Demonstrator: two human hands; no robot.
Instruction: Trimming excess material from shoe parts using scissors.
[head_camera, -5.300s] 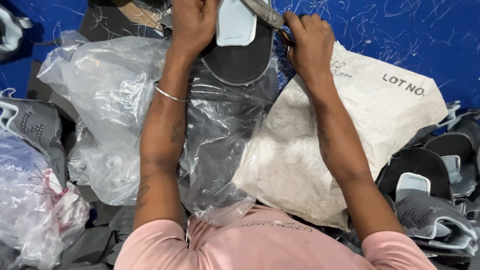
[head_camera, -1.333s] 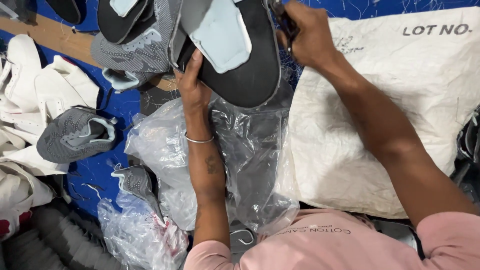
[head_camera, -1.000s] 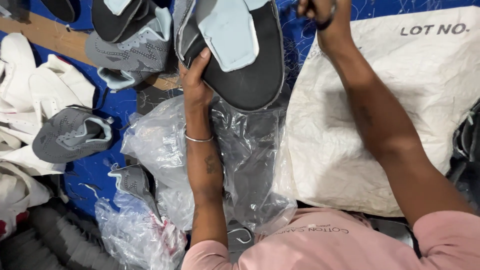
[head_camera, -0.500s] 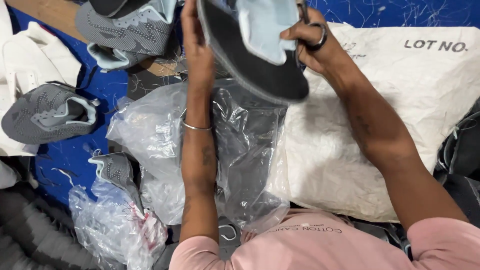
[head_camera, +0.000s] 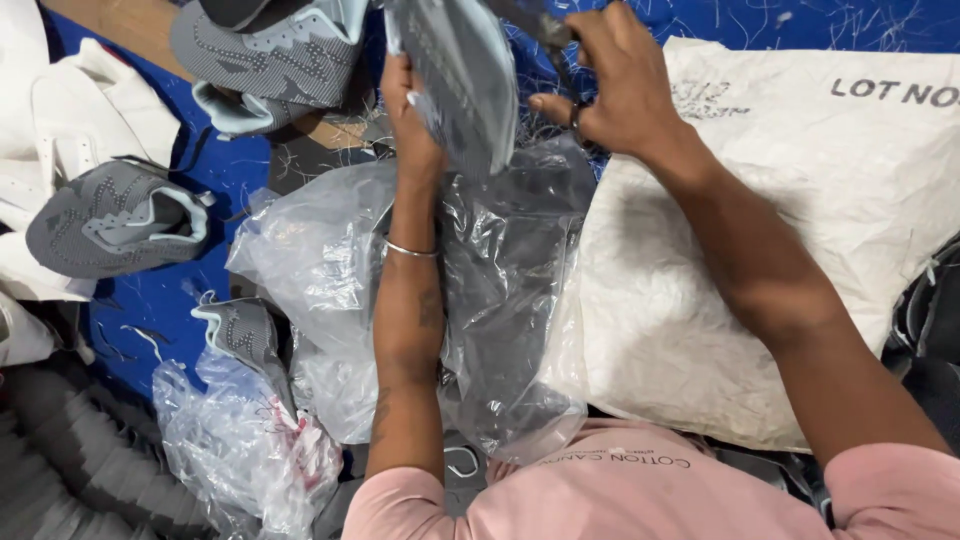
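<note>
blue work surface (head_camera: 150, 300) underneath, littered with thread ends, clear plastic bags (head_camera: 320, 270) and loose grey knit shoe uppers (head_camera: 115, 215); white woven sack (head_camera: 760, 240) spread to the right.

since half a second ago: grey shoe piece (head_camera: 460, 85) turned from sole-up, dark underside and pale-blue insert showing, to edge-on with the knit side facing the camera. dark sole face now out of sight. half a second ago cradled flat between both hands; now stood nearly upright. judged as a flip for looking over or trimming the other face, work moving round the piece rather than finishing it.

left hand (head_camera: 415, 120) wrapped round the lower left edge of the piece from behind, fingers closed on it, thin bangle (head_camera: 410, 250) on the wrist. right hand (head_camera: 620, 85) at the upper right corner, fingers pinched together on a small dark tool (head_camera: 545, 30), seemingly scissors with a finger through a ring; blades too blurred to tell, nor whether the tool touches the piece.

piece held up between the two hands, above a crumpled bag, left grip low, right grip high and just beside its top edge. another grey upper (head_camera: 270, 55) lying just beyond, apart.
</note>
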